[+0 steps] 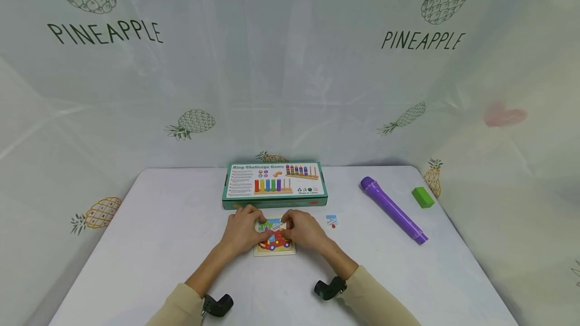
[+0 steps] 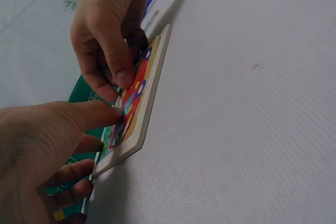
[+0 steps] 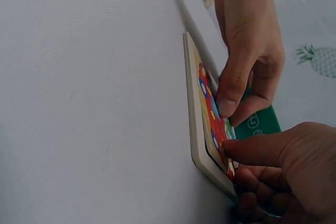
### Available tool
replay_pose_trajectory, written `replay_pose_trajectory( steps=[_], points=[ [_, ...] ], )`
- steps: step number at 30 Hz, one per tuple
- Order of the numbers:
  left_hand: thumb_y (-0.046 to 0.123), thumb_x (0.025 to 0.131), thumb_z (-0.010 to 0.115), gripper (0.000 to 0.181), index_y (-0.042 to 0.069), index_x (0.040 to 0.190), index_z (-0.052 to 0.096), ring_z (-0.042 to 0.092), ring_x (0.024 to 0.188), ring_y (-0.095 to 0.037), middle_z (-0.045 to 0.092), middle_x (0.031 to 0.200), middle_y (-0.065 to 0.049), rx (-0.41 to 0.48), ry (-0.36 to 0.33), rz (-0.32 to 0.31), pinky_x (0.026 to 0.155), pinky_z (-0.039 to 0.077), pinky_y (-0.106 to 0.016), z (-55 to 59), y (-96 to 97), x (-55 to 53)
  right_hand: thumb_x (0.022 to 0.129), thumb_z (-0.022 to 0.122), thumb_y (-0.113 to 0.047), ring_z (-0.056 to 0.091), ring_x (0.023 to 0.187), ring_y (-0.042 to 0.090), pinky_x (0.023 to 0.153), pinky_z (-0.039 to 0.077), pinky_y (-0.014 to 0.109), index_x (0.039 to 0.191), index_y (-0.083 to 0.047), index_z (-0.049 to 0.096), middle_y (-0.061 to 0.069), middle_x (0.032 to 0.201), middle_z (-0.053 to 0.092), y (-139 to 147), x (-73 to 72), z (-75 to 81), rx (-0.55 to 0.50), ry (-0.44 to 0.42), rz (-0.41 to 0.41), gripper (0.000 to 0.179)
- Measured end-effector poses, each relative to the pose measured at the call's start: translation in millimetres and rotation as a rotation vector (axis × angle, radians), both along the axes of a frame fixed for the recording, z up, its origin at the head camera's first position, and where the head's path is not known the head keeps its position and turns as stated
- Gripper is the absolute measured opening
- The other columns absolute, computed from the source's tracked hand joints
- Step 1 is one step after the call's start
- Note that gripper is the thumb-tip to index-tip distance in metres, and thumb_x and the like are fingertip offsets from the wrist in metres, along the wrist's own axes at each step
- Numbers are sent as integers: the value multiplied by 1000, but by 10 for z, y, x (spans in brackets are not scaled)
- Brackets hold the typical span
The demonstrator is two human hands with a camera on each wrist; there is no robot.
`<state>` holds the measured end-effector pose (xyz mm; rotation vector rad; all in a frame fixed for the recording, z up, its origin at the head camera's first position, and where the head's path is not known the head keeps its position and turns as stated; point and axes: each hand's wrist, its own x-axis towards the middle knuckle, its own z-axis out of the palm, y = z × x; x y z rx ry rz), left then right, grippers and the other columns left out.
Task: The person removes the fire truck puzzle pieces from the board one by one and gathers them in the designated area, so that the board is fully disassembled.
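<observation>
A small wooden jigsaw puzzle (image 1: 274, 252) with a red vehicle picture lies on the table, between both hands. My left hand (image 1: 243, 229) holds its left side, thumb on the picture and fingers around the far edge, as the left wrist view shows. At the right side, my right hand (image 1: 304, 229) has its thumb on a red puzzle piece (image 3: 216, 129) and its fingers curled at the board's edge. A dark gap shows along that piece's border in the right wrist view. To the right lies a loose blue puzzle piece (image 1: 332, 220) with a red spot.
Just behind the puzzle sits a green and white game box (image 1: 275, 185). A purple tube-shaped stick (image 1: 393, 209) lies at the right, with a green block (image 1: 423, 197) beyond it. A pineapple-print curtain (image 1: 290, 64) hangs behind the white table (image 1: 181, 200).
</observation>
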<state>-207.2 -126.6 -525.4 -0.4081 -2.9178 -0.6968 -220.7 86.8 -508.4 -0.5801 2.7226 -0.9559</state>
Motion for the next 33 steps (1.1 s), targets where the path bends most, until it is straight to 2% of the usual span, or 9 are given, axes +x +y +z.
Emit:
replay_pose_trajectory(
  steps=[9, 18, 33],
  points=[
    [48, 74, 85, 34, 21, 89, 72, 57, 112, -34, 61, 106, -1, 4, -11, 7, 91, 43, -58, 17, 0, 6, 89, 76, -20, 51, 63, 9, 57, 40, 24, 103, -9, 67, -4, 72, 56, -20, -25, -11, -15, -14, -10, 20],
    [48, 74, 85, 33, 22, 86, 70, 54, 98, -26, 61, 104, -1, 9, 11, 28, 85, 42, -53, 6, 33, 11, 91, 75, -25, 51, 62, 8, 57, 40, 24, 99, -12, 67, -6, 72, 57, -56, -36, -13, 11, 5, -40, 18],
    [49, 72, 86, 34, 22, 84, 70, 52, 98, -27, 61, 107, -3, -12, -19, 62, 85, 43, -54, 5, 81, -19, 88, 78, -25, 50, 62, 10, 54, 38, 24, 98, -12, 66, -5, 71, 56, -59, -61, 7, 15, -20, -45, 20]
  ],
)
